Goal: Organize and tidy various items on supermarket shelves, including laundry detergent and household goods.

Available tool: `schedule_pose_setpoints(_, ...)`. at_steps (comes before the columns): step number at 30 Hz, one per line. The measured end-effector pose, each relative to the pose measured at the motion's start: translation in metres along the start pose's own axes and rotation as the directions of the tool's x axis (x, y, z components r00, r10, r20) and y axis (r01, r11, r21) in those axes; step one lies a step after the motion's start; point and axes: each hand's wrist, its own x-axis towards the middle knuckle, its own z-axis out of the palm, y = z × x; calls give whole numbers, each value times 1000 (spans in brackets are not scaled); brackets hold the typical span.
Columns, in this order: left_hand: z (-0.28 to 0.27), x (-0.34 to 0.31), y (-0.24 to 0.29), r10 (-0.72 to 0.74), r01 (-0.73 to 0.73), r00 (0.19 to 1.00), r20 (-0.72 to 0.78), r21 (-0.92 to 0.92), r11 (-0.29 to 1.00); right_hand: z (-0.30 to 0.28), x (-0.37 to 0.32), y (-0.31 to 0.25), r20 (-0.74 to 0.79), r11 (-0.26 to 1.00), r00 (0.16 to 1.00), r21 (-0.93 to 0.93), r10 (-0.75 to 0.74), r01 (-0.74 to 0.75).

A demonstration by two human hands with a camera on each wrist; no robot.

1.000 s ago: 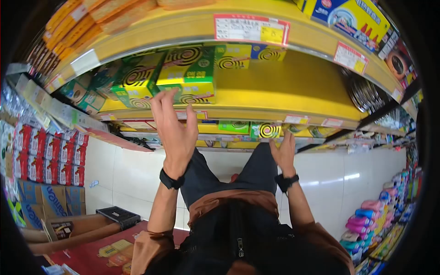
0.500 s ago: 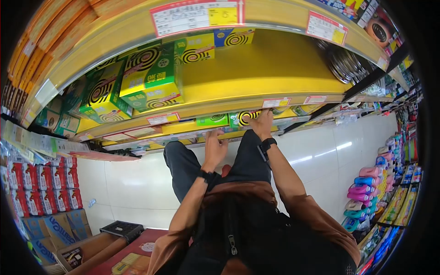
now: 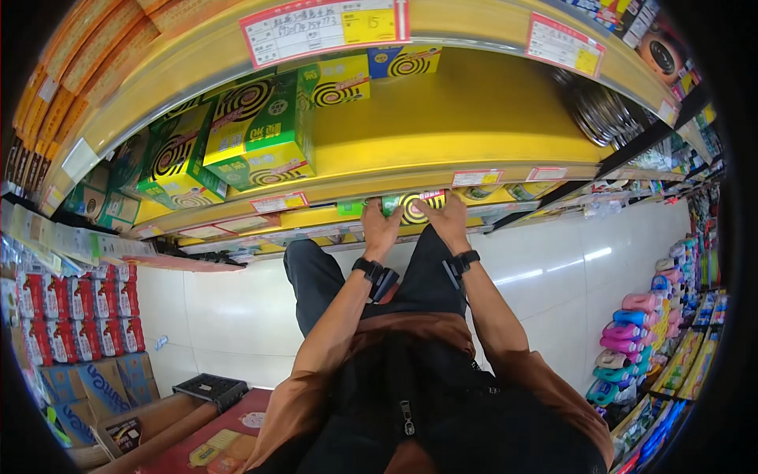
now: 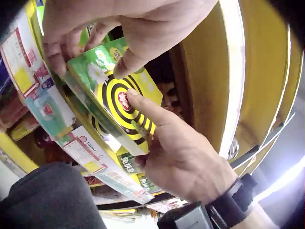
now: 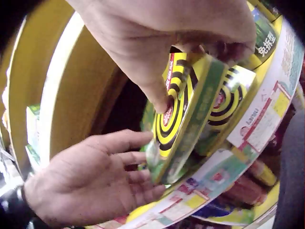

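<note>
In the head view a yellow-and-green mosquito coil box (image 3: 412,209) with a black spiral on its face lies between both hands at the lower shelf. The right hand (image 3: 448,223) grips it, thumb pressed on the printed coil and fingers curled round the long side. At the box's other end, the left hand (image 3: 380,233) has its thumb over the daisy-printed face and its fingers along the edge. Seen from the left wrist, the box (image 4: 121,102) sits tilted, close over another coil box. Part of the box is hidden behind the hands.
Larger green-and-yellow coil boxes (image 3: 260,134) stand on the yellow shelf (image 3: 474,110) above. Price labels (image 3: 478,178) line its front edge. Metal trays (image 3: 596,114) stand at that shelf's right end. Colourful bottles (image 3: 624,340) stand along the right; cartons (image 3: 99,387) sit at lower left.
The left hand came down from the upper-shelf boxes and moved right to the lower coil box. The right hand moved onto the same box, which now sits between both hands.
</note>
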Motion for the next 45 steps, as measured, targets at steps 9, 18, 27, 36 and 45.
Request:
schedule_pose_setpoints(9, -149, -137, 30, -186, 336, 917, 352, -433, 837, -31, -95, -102, 638, 928, 770, 286, 0, -237)
schedule_pose_setpoints(18, -234, -161, 34, -127, 140, 990, 58, -410, 901, 36, -26, -69, 600, 994, 792, 80, -111, 79)
schedule_pose_setpoints(27, -208, -150, 16, -136, 61, 990, -25, -803, 593, 104, -9, -62, 114, 734, 988, -680, 106, 0)
schedule_pose_setpoints(36, -224, -160, 34, -87, -20, 993, -80, -838, 545, 82, -10, -76, 115, 802, 987, -597, 110, -20)
schedule_pose_setpoints(45, -225, -156, 1, -183, -19, 962, -202, -720, 694, -14, -67, -83, 469, 711, 849, 509, 244, -486)
